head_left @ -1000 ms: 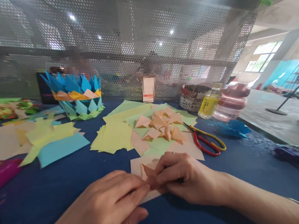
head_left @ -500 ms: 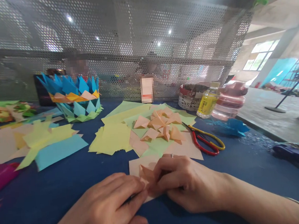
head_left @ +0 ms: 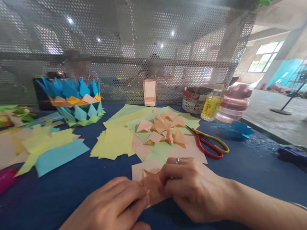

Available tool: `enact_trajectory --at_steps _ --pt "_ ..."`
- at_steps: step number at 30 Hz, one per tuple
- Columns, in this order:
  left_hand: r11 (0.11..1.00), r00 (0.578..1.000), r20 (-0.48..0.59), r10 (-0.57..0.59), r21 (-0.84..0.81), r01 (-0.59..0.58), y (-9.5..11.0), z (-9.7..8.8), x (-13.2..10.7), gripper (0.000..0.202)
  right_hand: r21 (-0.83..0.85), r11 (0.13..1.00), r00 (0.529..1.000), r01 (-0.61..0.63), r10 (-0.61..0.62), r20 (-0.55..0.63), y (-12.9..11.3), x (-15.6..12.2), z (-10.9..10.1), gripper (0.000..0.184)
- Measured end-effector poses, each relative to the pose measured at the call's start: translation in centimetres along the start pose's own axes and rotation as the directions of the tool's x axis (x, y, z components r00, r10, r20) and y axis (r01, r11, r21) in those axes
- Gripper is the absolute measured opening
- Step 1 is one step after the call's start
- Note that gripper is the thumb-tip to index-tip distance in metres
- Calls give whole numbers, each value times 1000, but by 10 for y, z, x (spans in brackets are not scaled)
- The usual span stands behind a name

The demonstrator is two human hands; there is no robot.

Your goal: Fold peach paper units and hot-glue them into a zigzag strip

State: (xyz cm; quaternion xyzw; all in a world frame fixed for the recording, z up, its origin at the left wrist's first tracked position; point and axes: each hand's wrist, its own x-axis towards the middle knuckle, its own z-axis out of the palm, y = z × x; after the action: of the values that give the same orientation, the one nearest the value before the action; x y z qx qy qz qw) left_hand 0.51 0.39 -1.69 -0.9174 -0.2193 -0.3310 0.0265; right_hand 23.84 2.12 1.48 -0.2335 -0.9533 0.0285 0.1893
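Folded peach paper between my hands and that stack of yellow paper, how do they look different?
The folded peach paper has raised creases, while the yellow paper stack lies flat. The left hand and right hand have fingers at the peach paper; the yellow stack is clear of both. The yellow stack also spreads wider than the peach piece. Both are plain coloured paper.

A yellow-labelled bottle [head_left: 210,107] stands between a round container [head_left: 192,103] and a pink jug [head_left: 233,106] on a blue table [head_left: 48,197], before a perforated metal screen [head_left: 109,30]; a window [head_left: 266,57] and a black stand [head_left: 281,111] show at right.
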Motion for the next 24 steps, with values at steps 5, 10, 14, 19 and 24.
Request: enact_trajectory --at_steps 5,10,14,19,24 --pt "1000 999 -34 8 3 -8 0 0 2 28 -18 999 999 26 -27 -45 1 1 -4 22" --pt "999 1000 -10 -20 -30 19 2 -4 3 25 84 994 996 -73 78 -51 5 2 -8 40" --pt "998 1000 2 -22 -53 22 3 -7 3 24 70 989 989 -131 126 72 10 1 -6 51" --pt "1000 999 -32 -14 -15 13 1 -5 3 24 105 987 992 -119 113 54 13 2 -5 35" --pt "998 1000 -23 -16 65 17 3 -5 -2 27 135 982 985 -134 118 122 12 3 -9 45"
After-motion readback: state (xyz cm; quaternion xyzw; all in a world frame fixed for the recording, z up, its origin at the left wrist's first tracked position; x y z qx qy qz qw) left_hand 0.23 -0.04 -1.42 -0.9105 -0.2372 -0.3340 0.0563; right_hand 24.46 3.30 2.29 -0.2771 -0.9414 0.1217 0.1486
